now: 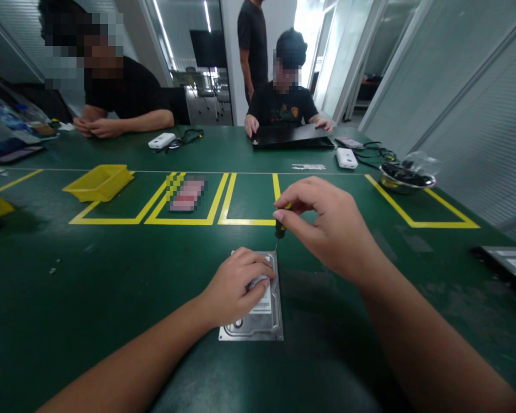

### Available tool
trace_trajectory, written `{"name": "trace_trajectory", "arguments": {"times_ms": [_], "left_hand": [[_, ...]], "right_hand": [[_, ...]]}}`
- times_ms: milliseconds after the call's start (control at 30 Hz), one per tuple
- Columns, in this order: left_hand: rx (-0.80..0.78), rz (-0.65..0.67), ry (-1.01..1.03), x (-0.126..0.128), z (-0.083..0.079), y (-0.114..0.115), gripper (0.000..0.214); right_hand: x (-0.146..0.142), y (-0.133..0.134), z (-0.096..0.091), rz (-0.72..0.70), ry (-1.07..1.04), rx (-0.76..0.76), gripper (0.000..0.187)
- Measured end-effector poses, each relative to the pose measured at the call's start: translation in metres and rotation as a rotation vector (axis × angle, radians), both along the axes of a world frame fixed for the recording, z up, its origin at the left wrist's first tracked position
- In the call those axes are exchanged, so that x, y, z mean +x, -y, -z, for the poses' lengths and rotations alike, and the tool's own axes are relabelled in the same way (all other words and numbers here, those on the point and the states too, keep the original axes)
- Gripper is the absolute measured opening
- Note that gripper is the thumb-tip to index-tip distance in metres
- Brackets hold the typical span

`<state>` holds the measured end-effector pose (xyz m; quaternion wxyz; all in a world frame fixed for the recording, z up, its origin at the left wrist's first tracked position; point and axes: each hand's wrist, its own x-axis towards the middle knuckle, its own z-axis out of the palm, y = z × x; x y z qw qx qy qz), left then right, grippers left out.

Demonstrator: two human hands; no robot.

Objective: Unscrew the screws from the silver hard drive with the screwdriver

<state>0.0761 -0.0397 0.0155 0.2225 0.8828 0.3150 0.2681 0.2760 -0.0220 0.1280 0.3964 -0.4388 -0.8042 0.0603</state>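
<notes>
A silver hard disk drive point(276, 321) lies flat on the green table, its white label partly covered. My left hand point(236, 287) rests on top of the drive with curled fingers, steadying it; a small grey patch shows between thumb and fingers, and I cannot tell what it is. My right hand point(327, 226) pinches a black and yellow screwdriver point(280, 228) by the upper handle. The screwdriver stands nearly upright, and its thin shaft points down at the far right corner of the drive.
Yellow tape marks sections across the table point(112, 344). A yellow bin point(98, 183) sits at left, a blurred pink item point(188, 194) beside it. A metal bowl point(408, 180) stands far right, another drive-like device point(509, 267) near the right edge. Opposite, one person holds a black panel point(292, 136).
</notes>
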Motion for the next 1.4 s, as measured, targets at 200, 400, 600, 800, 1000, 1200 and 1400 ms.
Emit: {"name": "trace_trajectory", "arguments": {"times_ms": [200, 400, 600, 800, 1000, 1200, 1400], "left_hand": [[0.0, 0.004, -0.002, 0.0003, 0.0008, 0.0, 0.02], [0.004, 0.007, 0.003, 0.0004, 0.0014, -0.0006, 0.02], [0.006, 0.009, -0.002, 0.0004, 0.0015, -0.0007, 0.021], [0.01, 0.012, 0.002, 0.0, 0.0021, -0.0013, 0.021], [0.01, 0.011, 0.0, 0.0001, 0.0009, 0.0, 0.021], [0.005, 0.013, -0.001, 0.0003, 0.0015, -0.0011, 0.021], [0.002, 0.008, 0.003, -0.0004, 0.0014, -0.001, 0.021]], "right_hand": [[0.0009, 0.0009, -0.0006, 0.025, 0.044, 0.043, 0.003], [0.0028, 0.0003, 0.0008, 0.012, 0.043, 0.048, 0.013], [0.0033, 0.0008, -0.001, -0.017, 0.017, 0.015, 0.019], [0.0015, 0.0025, -0.0032, -0.003, 0.035, 0.009, 0.004], [0.0019, 0.0009, -0.0013, 0.029, 0.064, 0.041, 0.003], [0.0026, 0.0004, 0.0005, 0.034, 0.087, 0.108, 0.01], [0.0031, 0.0001, -0.0002, 0.05, 0.114, 0.12, 0.006]]}}
